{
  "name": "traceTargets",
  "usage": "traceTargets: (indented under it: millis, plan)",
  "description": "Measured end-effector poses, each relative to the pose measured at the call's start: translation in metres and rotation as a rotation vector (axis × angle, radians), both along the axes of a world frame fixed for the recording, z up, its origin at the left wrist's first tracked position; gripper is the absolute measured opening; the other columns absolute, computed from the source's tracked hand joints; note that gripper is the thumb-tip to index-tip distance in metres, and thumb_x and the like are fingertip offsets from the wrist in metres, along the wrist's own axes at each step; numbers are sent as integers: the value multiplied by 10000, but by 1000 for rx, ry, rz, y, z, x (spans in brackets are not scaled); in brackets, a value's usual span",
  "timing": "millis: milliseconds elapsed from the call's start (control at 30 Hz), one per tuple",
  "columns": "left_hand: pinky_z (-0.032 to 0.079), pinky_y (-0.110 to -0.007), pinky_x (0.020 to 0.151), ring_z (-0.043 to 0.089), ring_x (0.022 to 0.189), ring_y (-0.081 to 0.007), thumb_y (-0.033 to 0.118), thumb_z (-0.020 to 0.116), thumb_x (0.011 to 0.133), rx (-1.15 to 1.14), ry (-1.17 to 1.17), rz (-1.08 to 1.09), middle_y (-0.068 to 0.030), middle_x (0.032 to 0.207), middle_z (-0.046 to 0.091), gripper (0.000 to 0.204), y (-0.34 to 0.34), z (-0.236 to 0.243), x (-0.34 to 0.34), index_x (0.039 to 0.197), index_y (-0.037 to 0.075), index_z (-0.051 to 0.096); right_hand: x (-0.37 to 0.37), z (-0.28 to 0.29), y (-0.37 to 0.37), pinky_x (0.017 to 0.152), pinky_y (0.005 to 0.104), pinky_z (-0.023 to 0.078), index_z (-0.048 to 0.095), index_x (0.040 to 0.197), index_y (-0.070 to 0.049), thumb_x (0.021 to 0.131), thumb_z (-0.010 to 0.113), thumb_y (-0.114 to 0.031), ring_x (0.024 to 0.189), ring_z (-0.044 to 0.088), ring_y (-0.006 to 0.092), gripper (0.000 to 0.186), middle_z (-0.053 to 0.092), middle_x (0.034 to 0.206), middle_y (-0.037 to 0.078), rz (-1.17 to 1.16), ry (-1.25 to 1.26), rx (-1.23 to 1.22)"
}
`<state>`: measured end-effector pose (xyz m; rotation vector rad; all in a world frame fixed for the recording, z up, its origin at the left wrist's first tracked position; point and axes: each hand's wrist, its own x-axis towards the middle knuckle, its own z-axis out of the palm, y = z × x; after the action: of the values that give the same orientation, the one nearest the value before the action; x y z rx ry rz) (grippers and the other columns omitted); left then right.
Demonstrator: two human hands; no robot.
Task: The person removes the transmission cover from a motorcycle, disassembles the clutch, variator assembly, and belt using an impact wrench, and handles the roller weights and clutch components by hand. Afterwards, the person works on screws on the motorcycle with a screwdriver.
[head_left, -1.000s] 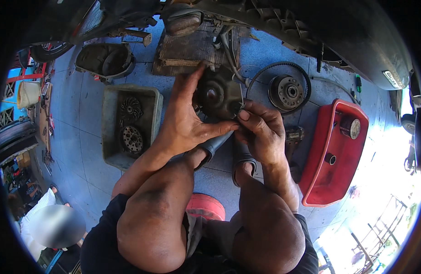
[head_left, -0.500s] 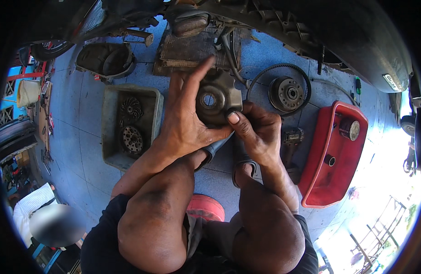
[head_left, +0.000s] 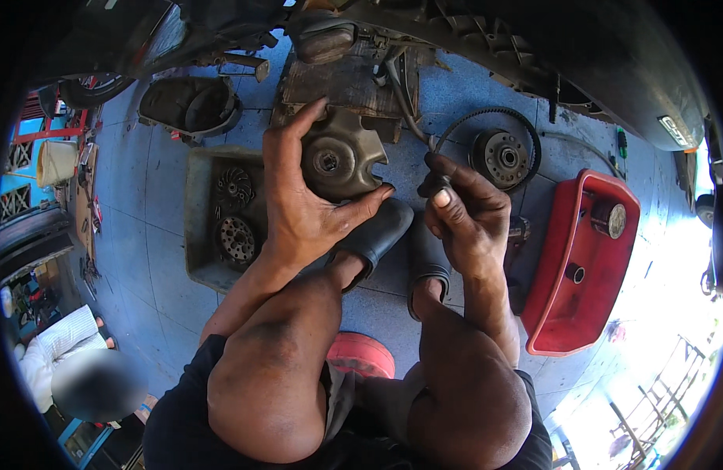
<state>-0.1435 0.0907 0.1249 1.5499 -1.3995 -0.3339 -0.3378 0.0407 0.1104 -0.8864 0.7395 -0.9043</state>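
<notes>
My left hand (head_left: 295,207) grips a dark metal plate (head_left: 349,162) by its edges, with a round centre hole and notched rim. Apart from it to the right, my right hand (head_left: 467,219) pinches a small dark piece (head_left: 433,185), too small to identify. Behind the right hand lie a ribbed belt (head_left: 536,149) and a round drum with holes (head_left: 499,157). Beside my left forearm, a grey bin (head_left: 201,210) contains a finned disc (head_left: 234,186) and a perforated plate (head_left: 237,239).
A red tray (head_left: 549,301) with metal cylinders sits right; an open casing (head_left: 161,106) lies upper left. A wooden board (head_left: 342,70) lies under dark vehicle bodywork (head_left: 596,55). A red stool (head_left: 361,352) is between my legs. Another person (head_left: 63,352) is at lower left.
My left hand and the metal plate have moved left. My right hand has separated from the plate and moved slightly right, a small dark piece now showing in its fingers.
</notes>
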Motion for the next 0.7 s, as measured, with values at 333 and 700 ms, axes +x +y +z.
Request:
traceTargets:
  millis: [333,700]
  plan:
    - [490,-292,866,553,1063,-192,128,833,636,30,427,-155,-129,1181,522,927,-1,-2,-4,1388,-43,319,4,-3,-2,572,217,463,588,1011,31,836,686,-27,667,583,104,208,647,879,82,8,-184,84]
    - [286,-451,1109,278,1371,-410,455,559,824,213,1761,-525,-281,1414,364,834,-2,-19,0,1444,-14,256,20,-4,1,429,207,365,601,962,8,894,608,-157,497,487,69,179,580,709,26,207,-12,375]
